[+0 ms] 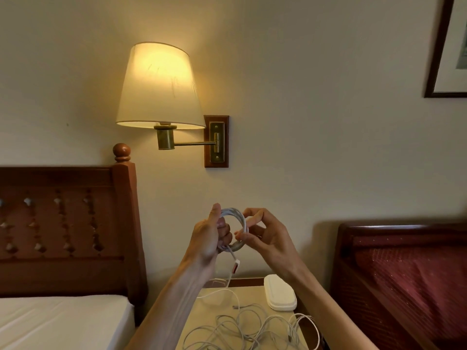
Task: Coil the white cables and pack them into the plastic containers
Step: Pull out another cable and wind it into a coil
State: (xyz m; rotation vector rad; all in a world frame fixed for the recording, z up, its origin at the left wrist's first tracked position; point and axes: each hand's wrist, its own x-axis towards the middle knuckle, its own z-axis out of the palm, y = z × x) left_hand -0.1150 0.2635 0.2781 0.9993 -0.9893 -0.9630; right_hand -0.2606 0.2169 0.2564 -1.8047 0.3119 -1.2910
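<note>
So the white cable coil (233,229) is up in the air over the worktop (255,296), left hand (207,238) wrapped round one side, right hand (265,236) pinching the other. Looks light and floppy, a bit springy, so I'd pinch across all the loops or they'll pop apart. Loose cables (242,329) lie tangled below, near a white container (279,293).

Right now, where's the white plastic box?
In the head view, the white plastic box sits closed on the bedside table, at its far right, under the right hand and behind the loose cables.
</note>
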